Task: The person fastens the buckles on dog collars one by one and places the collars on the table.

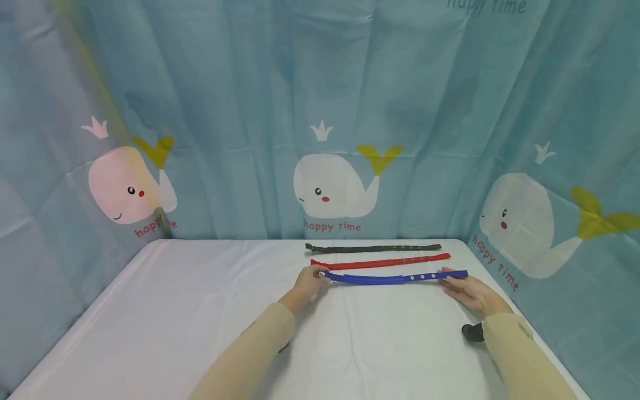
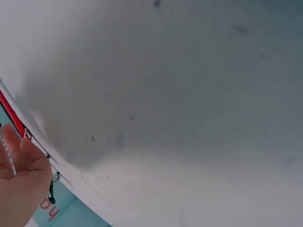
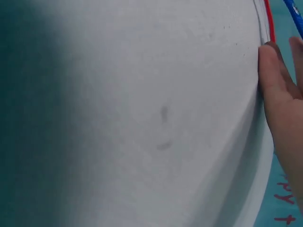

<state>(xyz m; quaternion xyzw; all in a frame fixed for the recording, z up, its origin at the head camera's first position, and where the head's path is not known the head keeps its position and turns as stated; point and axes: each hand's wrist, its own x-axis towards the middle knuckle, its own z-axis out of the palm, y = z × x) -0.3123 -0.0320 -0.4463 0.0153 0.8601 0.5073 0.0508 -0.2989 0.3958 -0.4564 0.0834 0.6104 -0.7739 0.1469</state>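
Observation:
A blue buckled collar point(image 1: 374, 279) with a row of metal-ringed holes stretches left to right between the two hands. The left hand point(image 1: 307, 283) pinches its buckle end; in the left wrist view that hand point(image 2: 23, 175) is partly cut off by the frame edge. At the holed end, the right hand point(image 1: 470, 291) holds the strap, with fingers showing above and below it. Behind the blue one lies a red collar point(image 1: 365, 264), its left end close to the left fingertips. Farther back, a dark collar point(image 1: 372, 249) lies roughly parallel to the red one.
A white cloth covers the table point(image 1: 190, 311). Blue curtains point(image 1: 230, 122) with whale prints stand along the back and both sides, close to the right arm. A small black object point(image 1: 472, 333) shows beside the right sleeve.

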